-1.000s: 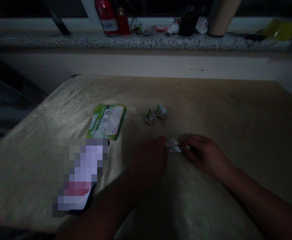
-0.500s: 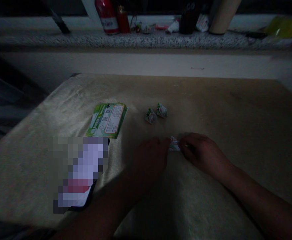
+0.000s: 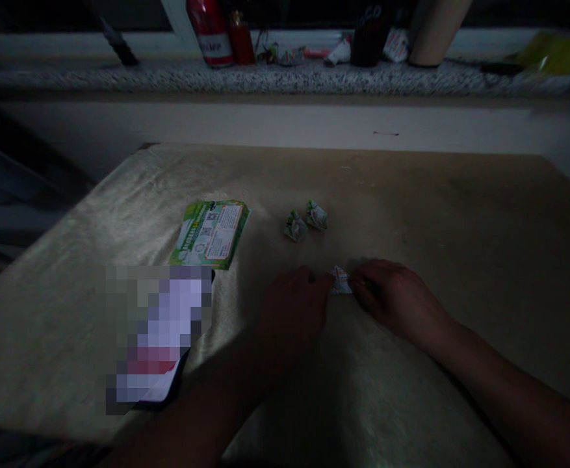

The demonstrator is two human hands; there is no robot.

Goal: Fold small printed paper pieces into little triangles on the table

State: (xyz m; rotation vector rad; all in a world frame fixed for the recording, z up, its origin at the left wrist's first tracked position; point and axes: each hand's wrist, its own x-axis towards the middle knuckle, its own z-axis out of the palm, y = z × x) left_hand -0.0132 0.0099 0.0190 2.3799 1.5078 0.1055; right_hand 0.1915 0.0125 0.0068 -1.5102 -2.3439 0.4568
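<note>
In dim light, my left hand and my right hand meet over a small folded piece of printed paper on the beige table. Both hands pinch it between their fingertips, pressing it against the table. Two small folded paper pieces lie just beyond my hands. A flat green and white printed leaflet lies to the left of them.
A phone with a lit screen rests near the table's left front. Beyond the table runs a speckled stone sill holding a red can, a red bottle, a cardboard tube and small clutter.
The paper between my fingers looks narrower and more bunched than a second ago. My left fingertips have closed in on it; both hands stay in place.
</note>
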